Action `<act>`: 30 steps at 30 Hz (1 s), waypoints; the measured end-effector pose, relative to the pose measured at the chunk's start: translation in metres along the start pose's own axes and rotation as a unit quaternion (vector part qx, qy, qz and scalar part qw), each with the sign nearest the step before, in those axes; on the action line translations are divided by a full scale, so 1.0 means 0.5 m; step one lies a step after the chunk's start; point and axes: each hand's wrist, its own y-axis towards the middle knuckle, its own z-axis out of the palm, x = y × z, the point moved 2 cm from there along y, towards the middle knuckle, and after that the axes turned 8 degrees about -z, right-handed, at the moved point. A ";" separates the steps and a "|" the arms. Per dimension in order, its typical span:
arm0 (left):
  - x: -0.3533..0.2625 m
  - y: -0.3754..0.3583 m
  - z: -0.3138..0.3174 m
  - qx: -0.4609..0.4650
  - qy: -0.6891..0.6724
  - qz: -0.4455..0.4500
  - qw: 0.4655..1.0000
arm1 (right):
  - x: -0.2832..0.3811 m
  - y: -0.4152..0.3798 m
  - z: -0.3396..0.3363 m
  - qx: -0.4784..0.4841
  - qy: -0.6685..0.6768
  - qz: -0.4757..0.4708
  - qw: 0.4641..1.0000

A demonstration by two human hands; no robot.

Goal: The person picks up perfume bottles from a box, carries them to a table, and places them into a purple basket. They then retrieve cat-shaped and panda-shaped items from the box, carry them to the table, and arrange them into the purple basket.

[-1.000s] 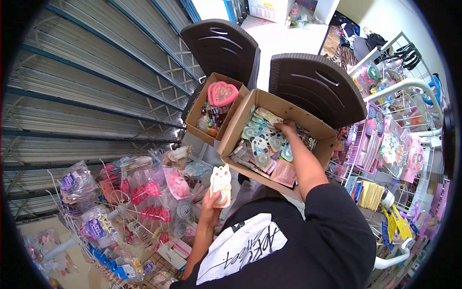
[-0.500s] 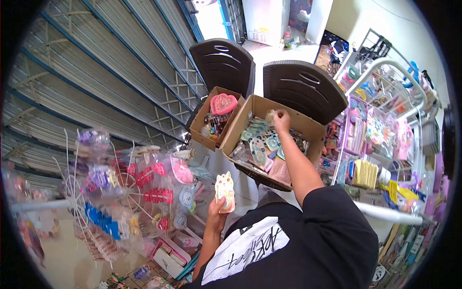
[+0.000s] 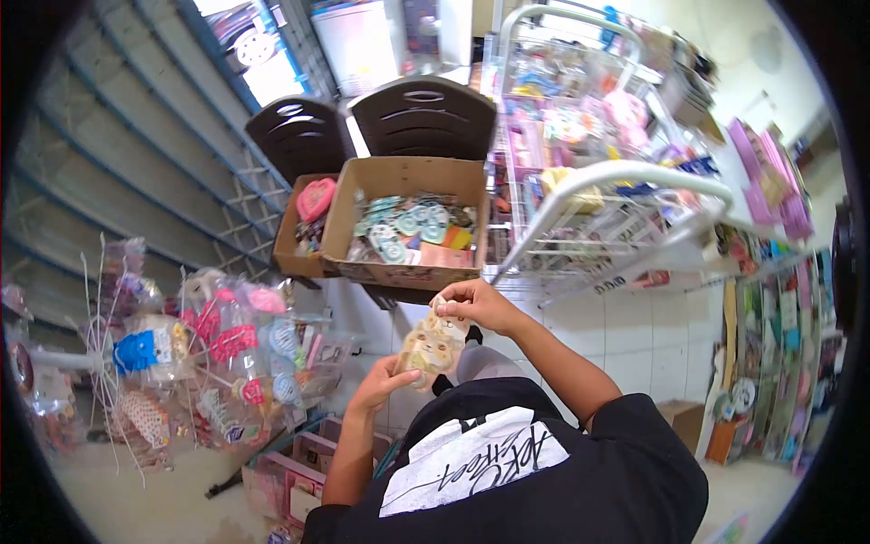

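Observation:
My left hand [image 3: 385, 383] is closed on a flat, cream, animal-shaped piece [image 3: 426, 349] with a printed face and big eyes. Just above it, my right hand [image 3: 478, 306] pinches a second flat, pale animal-face piece [image 3: 452, 313], which overlaps the upper edge of the first. What kind of goods these are I cannot make out. Beyond my hands a large cardboard box [image 3: 335, 227] stands open, holding several flat packets with blue-green and white animal designs [image 3: 412, 220]. My fingers partly cover both pieces.
A smaller cardboard box [image 3: 299, 265] with a pink heart-shaped case [image 3: 315, 199] stands left of the large one. Dark chairs [image 3: 424, 109] are behind them. A white wire rack [image 3: 562, 231] of goods is at right; hanging packets [image 3: 231, 344] crowd the left.
My right hand has moved from inside the large box back to my left hand, bringing a pale piece with it. The view has turned to the right.

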 end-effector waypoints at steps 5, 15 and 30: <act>0.047 0.113 0.167 0.059 0.066 -0.091 0.992 | -0.054 -0.204 -0.102 -0.213 0.063 -0.010 0.975; 0.137 0.409 0.648 0.249 0.037 -0.189 0.949 | -0.049 -0.760 -0.416 -0.463 0.049 -0.070 0.882; -0.047 0.655 1.374 0.331 0.073 -0.013 0.941 | 0.306 -1.277 -0.856 -0.606 -0.087 -0.255 0.748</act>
